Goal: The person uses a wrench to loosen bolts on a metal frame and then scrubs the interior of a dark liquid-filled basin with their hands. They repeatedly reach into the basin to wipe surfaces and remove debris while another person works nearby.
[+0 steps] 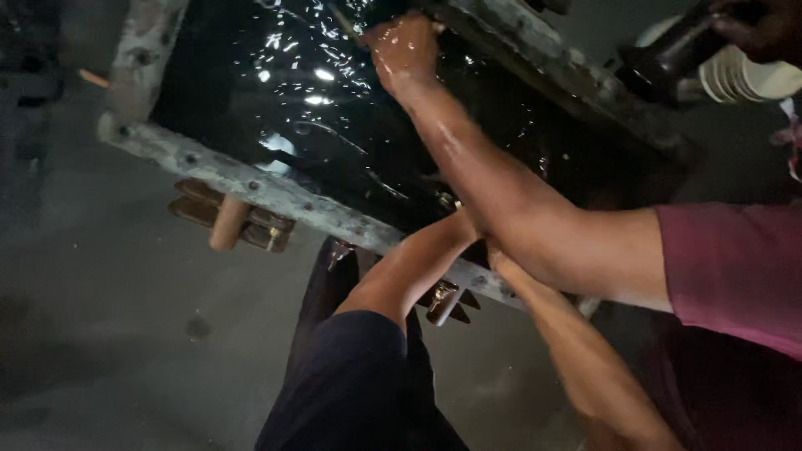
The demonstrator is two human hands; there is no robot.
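Observation:
A wooden-framed tank (251, 188) holds dark, glinting water (317, 125). My left forearm (409, 267), coming out of a dark blue sleeve, reaches up to the tank's near rim. My right forearm (576, 351) rises from the lower right to the same spot. Both of my hands are hidden under a co-worker's arm (518, 200). That arm, in a maroon sleeve, crosses over mine. The co-worker's wet hand (405, 46) grips the far side of the tank.
A wooden peg (227, 224) and brown blocks (267, 230) stick out below the tank rim. Another person's hand (756, 29) holds a dark object at the top right, beside a stack of white cups (748, 79). Grey concrete floor (125, 317) lies to the left.

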